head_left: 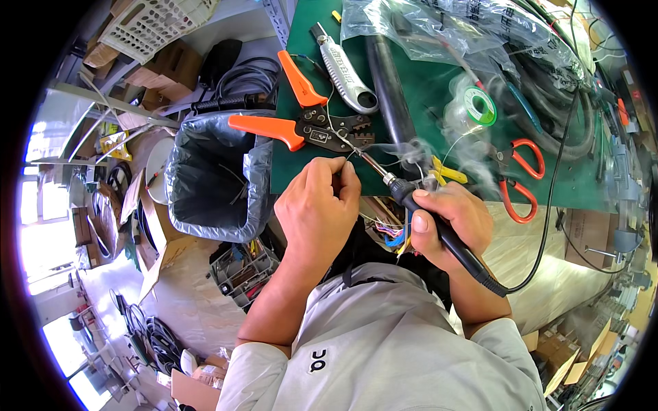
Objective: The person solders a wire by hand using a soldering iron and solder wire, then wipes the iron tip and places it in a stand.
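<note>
Well, a slim black-handled soldering iron (403,193)

Bright windows (53,202), pale marbled floor (179,294)

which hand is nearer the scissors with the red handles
The right. The right hand, around the soldering iron, is just left of the scissors; the left hand is much farther left, just below the orange-handled pliers.

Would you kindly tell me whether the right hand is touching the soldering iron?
Touching: the head view shows the right hand closed around the soldering iron, its black handle passing between thumb and fingers.
</note>
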`<state>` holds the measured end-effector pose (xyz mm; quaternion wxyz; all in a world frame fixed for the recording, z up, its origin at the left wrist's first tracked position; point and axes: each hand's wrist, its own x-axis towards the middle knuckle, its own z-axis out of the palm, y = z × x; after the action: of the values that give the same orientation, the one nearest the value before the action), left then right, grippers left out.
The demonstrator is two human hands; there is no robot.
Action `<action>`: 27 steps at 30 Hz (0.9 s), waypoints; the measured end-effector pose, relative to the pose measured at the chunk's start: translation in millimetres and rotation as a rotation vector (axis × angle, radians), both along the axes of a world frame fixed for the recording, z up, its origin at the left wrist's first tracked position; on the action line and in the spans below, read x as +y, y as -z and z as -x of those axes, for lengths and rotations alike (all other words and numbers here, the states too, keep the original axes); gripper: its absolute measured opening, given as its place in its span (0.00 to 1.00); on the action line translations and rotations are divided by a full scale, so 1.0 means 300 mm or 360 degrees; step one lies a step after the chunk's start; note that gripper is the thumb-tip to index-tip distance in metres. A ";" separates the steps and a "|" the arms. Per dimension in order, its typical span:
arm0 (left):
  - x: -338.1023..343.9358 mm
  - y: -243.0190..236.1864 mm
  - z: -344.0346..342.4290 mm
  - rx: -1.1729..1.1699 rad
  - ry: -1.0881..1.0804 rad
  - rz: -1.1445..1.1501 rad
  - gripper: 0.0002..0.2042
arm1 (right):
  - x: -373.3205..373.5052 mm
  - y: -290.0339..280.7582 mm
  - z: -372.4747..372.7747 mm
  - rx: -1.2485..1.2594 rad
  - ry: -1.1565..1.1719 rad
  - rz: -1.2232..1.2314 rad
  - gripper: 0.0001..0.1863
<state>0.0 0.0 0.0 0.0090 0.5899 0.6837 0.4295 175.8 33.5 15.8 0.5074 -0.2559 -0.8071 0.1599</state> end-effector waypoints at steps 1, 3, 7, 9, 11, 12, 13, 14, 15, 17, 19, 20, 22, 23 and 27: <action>0.002 0.006 -0.001 -0.0014 -0.0003 -0.0025 0.06 | 0.004 0.004 0.001 0.0018 -0.0006 -0.0037 0.11; 0.004 0.012 0.000 -0.0030 -0.0004 -0.0050 0.06 | 0.004 0.006 0.000 0.0029 -0.0012 -0.0058 0.11; 0.006 0.016 0.002 -0.0022 -0.0012 -0.0058 0.06 | 0.002 0.010 -0.002 0.0017 0.0003 -0.0051 0.11; 0.006 0.016 0.002 -0.0019 -0.0018 -0.0059 0.06 | 0.000 0.000 -0.004 -0.0028 0.0014 -0.0056 0.11; 0.006 0.015 0.003 -0.0025 -0.0015 -0.0053 0.07 | 0.006 0.005 -0.002 0.0018 -0.0026 -0.0056 0.11; 0.007 0.016 0.003 -0.0020 -0.0013 -0.0058 0.07 | 0.009 0.006 -0.001 0.0039 -0.0048 -0.0055 0.11; 0.008 0.015 0.003 -0.0016 -0.0011 -0.0063 0.07 | 0.008 0.006 -0.003 0.0027 -0.0045 -0.0045 0.11; 0.008 0.015 0.002 -0.0012 -0.0009 -0.0068 0.07 | 0.006 0.006 -0.005 0.0015 -0.0043 -0.0035 0.11; 0.007 0.013 0.002 -0.0014 -0.0007 -0.0060 0.07 | 0.004 0.005 -0.006 0.0004 -0.0041 -0.0024 0.11; 0.005 0.010 0.003 -0.0018 -0.0003 -0.0045 0.07 | 0.008 0.002 -0.002 0.0015 -0.0055 -0.0044 0.10; 0.006 0.012 0.003 -0.0013 -0.0007 -0.0047 0.07 | 0.008 0.002 0.001 0.0026 -0.0056 -0.0049 0.10; 0.007 0.013 0.003 -0.0010 -0.0010 -0.0048 0.07 | 0.007 0.003 0.002 0.0032 -0.0050 -0.0045 0.10; 0.007 0.014 0.003 -0.0011 -0.0008 -0.0051 0.07 | 0.007 0.002 0.003 0.0029 -0.0055 -0.0030 0.10; 0.006 0.015 0.003 -0.0010 -0.0007 -0.0053 0.07 | 0.006 0.001 0.000 0.0020 -0.0064 -0.0018 0.10; -0.006 0.000 0.003 -0.0059 -0.0023 0.0077 0.06 | 0.007 -0.001 0.001 0.0028 -0.0070 -0.0014 0.10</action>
<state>-1.0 -1.8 0.0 0.0326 0.5765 0.6978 0.4238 175.4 35.6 16.0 0.5120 -0.2346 -0.8087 0.1696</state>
